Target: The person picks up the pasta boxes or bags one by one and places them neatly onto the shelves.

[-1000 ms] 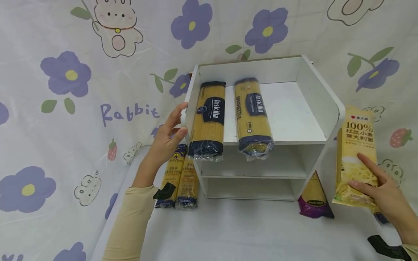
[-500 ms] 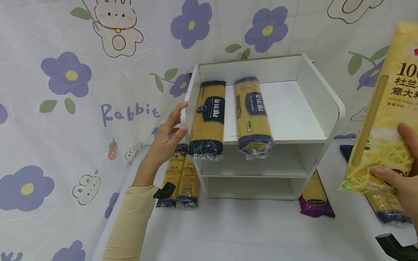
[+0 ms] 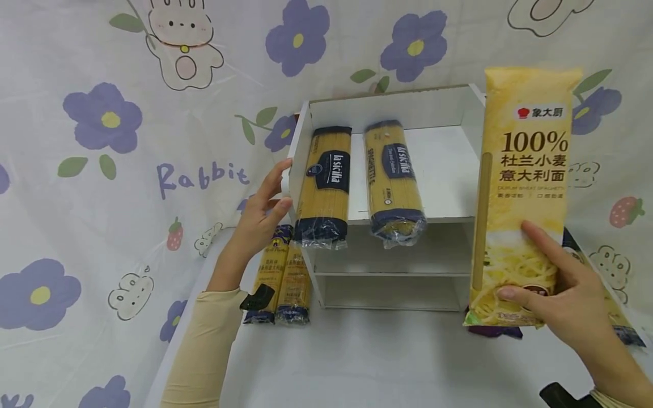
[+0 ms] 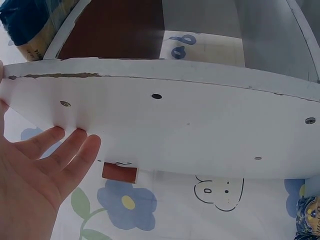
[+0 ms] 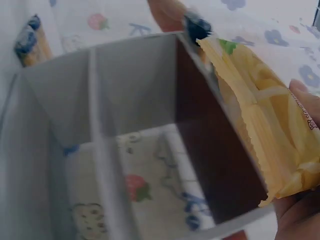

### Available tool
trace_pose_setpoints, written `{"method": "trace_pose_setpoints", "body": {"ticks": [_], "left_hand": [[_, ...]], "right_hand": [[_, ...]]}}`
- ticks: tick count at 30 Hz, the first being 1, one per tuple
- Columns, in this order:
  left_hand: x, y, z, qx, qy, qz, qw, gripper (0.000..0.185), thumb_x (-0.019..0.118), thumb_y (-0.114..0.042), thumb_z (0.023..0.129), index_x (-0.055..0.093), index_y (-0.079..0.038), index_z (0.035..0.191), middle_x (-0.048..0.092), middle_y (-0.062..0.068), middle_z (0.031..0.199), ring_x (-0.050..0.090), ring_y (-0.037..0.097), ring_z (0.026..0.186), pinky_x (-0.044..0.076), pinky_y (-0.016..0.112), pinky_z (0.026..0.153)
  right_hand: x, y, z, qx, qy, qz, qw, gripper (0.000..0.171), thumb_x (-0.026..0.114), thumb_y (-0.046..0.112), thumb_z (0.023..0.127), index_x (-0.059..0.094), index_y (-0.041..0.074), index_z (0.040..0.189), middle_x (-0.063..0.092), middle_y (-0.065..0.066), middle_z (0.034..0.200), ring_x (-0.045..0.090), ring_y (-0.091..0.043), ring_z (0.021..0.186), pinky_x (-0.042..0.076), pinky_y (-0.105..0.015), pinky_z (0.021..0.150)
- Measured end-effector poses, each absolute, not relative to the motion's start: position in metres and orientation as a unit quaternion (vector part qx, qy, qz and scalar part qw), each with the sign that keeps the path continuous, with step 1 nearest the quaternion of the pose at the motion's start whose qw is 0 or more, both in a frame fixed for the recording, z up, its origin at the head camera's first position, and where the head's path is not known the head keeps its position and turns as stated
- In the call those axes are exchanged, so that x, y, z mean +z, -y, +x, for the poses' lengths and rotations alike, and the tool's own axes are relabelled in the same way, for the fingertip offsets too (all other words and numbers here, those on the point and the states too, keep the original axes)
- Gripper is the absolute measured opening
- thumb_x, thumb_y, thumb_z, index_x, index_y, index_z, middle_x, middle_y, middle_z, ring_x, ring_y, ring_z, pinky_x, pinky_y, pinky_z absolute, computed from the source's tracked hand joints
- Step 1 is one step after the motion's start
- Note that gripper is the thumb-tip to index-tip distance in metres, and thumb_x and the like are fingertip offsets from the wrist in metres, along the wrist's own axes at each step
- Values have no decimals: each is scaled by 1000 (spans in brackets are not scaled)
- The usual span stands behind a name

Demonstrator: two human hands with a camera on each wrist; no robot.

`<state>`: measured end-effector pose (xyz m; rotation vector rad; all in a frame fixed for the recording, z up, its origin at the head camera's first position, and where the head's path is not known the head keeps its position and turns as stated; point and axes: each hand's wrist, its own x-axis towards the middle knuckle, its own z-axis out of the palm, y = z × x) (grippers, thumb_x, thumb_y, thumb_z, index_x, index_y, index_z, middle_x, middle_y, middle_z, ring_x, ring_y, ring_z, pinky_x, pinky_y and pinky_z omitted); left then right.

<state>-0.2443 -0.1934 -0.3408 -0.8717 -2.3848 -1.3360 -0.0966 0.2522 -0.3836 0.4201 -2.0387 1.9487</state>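
Head view: 2 spaghetti packs (image 3: pixel 324 187) already lie on the white shelf's (image 3: pixel 449 181) top; the right hand (image 3: pixel 566 300) grips a yellow pasta packet (image 3: pixel 525 187) upright beside it, unplaced. Left wrist: left hand (image 4: pixel 37 175) flat against the side panel. Right wrist: blurred, lower compartments seemingly unfilled.

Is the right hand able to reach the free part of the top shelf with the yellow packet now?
Probably yes: the right hand holds the yellow packet beside the top shelf, whose right part lies bare.
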Motion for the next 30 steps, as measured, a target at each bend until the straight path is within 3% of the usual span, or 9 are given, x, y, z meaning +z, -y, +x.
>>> {"method": "trace_pose_setpoints", "body": {"ticks": [10, 20, 25, 30], "left_hand": [[-341, 193, -243, -457, 824, -305, 137, 81, 39, -76, 90, 23, -34, 157, 42, 2, 157, 51, 30, 136, 47, 56, 105], [-341, 192, -244, -453, 830, -296, 135, 80, 38, -77, 89, 23, -36, 157, 40, -1, 158, 50, 31, 137, 46, 56, 106], [-342, 193, -244, -460, 826, -297, 134, 79, 39, -75, 90, 23, -36, 157, 41, 2, 158, 49, 32, 138, 44, 59, 107], [-343, 192, -245, -463, 823, -300, 134, 79, 39, -74, 91, 23, -35, 157, 38, 1, 159, 48, 32, 139, 43, 60, 108]], "right_hand": [[-423, -230, -97, 590, 782, 127, 154, 94, 76, -22, 68, 40, 5, 151, 48, 21, 144, 63, 6, 96, 54, -11, 71], [-423, -227, -95, 587, 798, 102, 87, 92, 75, -11, 79, 33, 18, 156, 43, 27, 146, 63, 7, 97, 55, -13, 73], [-403, -223, -86, 646, 756, 87, 57, 83, 71, -11, 83, 36, 16, 154, 60, 18, 133, 68, 0, 90, 58, -20, 70], [-381, -222, -78, 714, 700, 36, -9, 72, 66, -4, 91, 40, 23, 153, 60, 11, 125, 71, -7, 86, 61, -31, 65]]}}
